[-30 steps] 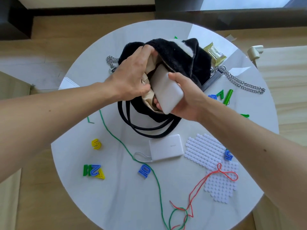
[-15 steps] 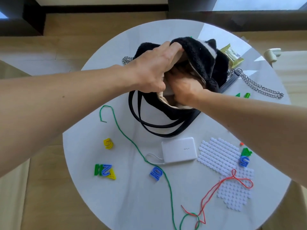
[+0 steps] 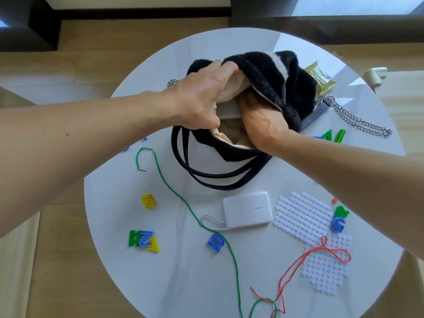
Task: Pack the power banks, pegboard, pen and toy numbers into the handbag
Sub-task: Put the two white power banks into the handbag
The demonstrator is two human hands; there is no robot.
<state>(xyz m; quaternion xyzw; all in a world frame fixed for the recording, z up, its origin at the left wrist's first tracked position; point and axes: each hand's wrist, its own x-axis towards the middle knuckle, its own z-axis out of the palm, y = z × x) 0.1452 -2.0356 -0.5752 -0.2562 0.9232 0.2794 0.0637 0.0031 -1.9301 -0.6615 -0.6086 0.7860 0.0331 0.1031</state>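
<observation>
A black and white fluffy handbag lies open at the back of the round white table. My left hand grips and lifts the bag's upper rim. My right hand is sunk into the opening on a white power bank, of which only an edge shows; my fingertips are hidden. A second white power bank lies flat in front of the bag, beside the white pegboard. Toy numbers are scattered: a yellow one, a green-blue-yellow cluster, a blue one. I see no pen.
A green string and a red string trail over the table and pegboard. More numbers sit by my right forearm and at the right. The bag's chain and a snack packet lie behind.
My right hand has carried the white power bank from outside the bag's mouth down into the bag. My left hand keeps hold of the rim. The view has shifted slightly.
</observation>
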